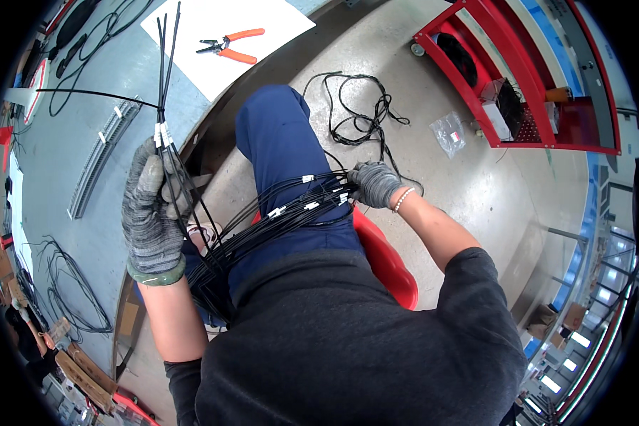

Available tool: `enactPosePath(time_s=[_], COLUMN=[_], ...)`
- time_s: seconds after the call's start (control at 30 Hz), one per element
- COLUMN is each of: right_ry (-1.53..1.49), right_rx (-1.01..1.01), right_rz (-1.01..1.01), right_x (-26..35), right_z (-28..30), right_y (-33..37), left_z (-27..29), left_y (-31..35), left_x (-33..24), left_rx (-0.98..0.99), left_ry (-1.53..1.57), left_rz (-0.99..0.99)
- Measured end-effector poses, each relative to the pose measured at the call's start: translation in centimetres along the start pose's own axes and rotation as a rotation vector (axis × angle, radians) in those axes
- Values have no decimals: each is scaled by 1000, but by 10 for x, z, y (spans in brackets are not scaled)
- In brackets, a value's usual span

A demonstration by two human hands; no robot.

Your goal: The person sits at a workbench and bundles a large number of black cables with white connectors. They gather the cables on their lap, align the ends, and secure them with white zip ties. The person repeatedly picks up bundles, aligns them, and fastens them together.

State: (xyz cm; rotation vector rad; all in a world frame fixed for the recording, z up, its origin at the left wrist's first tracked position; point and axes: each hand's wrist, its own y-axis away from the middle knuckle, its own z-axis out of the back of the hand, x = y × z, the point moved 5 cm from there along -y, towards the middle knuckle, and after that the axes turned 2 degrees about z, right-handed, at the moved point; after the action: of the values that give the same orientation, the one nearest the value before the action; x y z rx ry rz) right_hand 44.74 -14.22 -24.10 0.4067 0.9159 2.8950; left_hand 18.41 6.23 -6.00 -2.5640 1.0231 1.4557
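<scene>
Across my lap lies a bundle of thin black cables (291,213) with several white label tags on them. My left hand (155,206), in a grey knit glove, is closed round a few of these cables near their white tags (165,135); their loose ends stick up past the fingers over the table. One cable end bends off to the left. At the far end of the bundle, beside my right thigh, my right hand (373,184) in a matching glove is closed on the cables. Its fingertips are partly hidden.
Orange-handled wire strippers (231,46) lie on a white sheet (284,21) on the grey table (85,163). A slotted strip (105,156) and coiled cable (74,291) are also there. On the floor are tangled cable (362,117) and a plastic bag (448,135), near a red rack (476,99).
</scene>
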Motion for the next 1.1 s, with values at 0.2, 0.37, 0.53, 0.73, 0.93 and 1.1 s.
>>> enactPosePath(time_s=[0.2,0.37,0.53,0.73,0.93,1.1], right_ry=[-164,-150,-150,-175,-209,-42], right_rx=[44,11,-46,-18,-53,-234], right_rz=[50,55,29,-21,-30,-187], right_x=[-16,-16,-17,-17,-13,-5], right_z=[24,23,18,9,45,97], right_y=[-2,-2,0,-2,10,6], left_z=[4,13,10,7,-5,2], left_y=[-1,2,2,4,3,0], left_x=[1,3,2,0,-1,-3], left_rx=[91,49,-61,19,-68,-44], left_ry=[16,13,2,-23,-65,-100], left_rz=[-5,-1,-17,-9,-20,-20])
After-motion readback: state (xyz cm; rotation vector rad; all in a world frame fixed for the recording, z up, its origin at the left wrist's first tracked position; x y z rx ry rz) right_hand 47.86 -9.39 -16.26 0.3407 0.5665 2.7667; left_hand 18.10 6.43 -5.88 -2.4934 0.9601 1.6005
